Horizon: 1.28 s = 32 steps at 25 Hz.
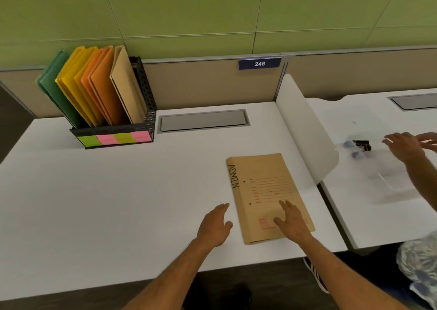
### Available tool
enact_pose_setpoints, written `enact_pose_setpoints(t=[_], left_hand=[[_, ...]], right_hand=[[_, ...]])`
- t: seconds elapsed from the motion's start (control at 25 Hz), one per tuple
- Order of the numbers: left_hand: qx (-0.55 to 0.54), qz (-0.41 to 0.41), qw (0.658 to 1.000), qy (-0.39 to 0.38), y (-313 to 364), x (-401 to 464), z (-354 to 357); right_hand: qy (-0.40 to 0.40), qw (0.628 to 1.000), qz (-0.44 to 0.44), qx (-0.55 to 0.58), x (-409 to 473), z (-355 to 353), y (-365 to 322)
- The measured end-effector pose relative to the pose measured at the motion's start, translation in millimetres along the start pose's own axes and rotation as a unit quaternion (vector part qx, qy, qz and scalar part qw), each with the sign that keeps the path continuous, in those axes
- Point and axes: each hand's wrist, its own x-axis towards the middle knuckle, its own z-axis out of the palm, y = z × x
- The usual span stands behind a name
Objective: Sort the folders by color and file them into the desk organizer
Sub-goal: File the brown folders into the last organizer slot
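right hand [292,222] flat and spread on the tan folder [264,191] (marked admin) lying on the table [118,191]; left hand [216,224] open beside it, gripping nothing; desk organizer [113,133] back left.

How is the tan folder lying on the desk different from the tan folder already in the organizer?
The tan folder on the desk lies flat, alone, under the right hand; the tan folder in the organizer stands on edge, leaning left against orange folders. The desk one shows "ADMIN" and red print; on the filed one no writing is visible. Both share the same tan colour.
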Motion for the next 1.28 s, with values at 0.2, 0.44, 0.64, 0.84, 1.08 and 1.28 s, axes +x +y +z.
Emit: enact_pose_setpoints(t=[0.2, 0.44, 0.64, 0.84, 1.08, 1.28], left_hand=[[-0.028, -0.038, 0.998, -0.034, 13.5, 10.2, 25.0], [-0.112, -0.081, 0.986, -0.093, 21.8, 19.6, 50.5], [-0.191, -0.098, 0.972, -0.095, 30.6, 30.1, 57.8], [-0.313, -0.206, 0.922, -0.097, 28.9, 43.5, 52.6], [-0.405, -0.201, 0.892, -0.025, 29.6, 42.1, 46.9], [-0.394, -0.170, 0.902, 0.047, 7.3, 21.3, 6.6]], right_hand=[[-0.017, 0.996, 0.057, -0.066, 5.1, -6.6, 34.1], [-0.064, 0.992, 0.084, -0.069, 9.4, -8.5, 61.8], [-0.118, 0.987, 0.036, -0.104, 7.2, -4.0, 77.4], [-0.153, 0.984, 0.010, -0.092, 9.3, -8.9, 79.9], [-0.156, 0.986, -0.011, -0.056, 8.5, -4.9, 67.9], [-0.132, 0.990, -0.016, 0.047, 3.3, 6.0, 31.1]])
